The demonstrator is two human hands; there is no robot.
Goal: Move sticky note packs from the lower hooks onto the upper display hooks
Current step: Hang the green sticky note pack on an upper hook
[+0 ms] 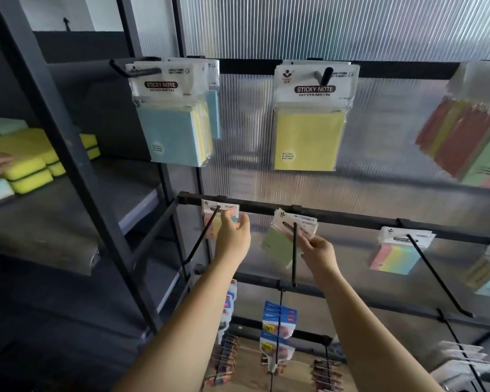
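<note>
Head view: both bare forearms reach up to the lower black metal display rail, taken here as the landmark. Left hand is at the left end of that rail, fingers against a clear-wrapped pink-and-yellow sticky note pack hanging on the left black wire hook; the fingertips are hidden behind the hand, so a grip cannot be told. Right hand is just below the rail's middle, thumb and fingers pinching the white header card of a tilted green sticky note pack, which sits on the middle black wire hook. Further right under the rail hangs a pink-yellow-blue striped sticky note pack. Well above the rail, on the upper row, a light blue sticky note pack and a pale yellow sticky note pack hang on thick black pegs. Left of the rail, yellow sponges lie on a grey shelf.
</note>
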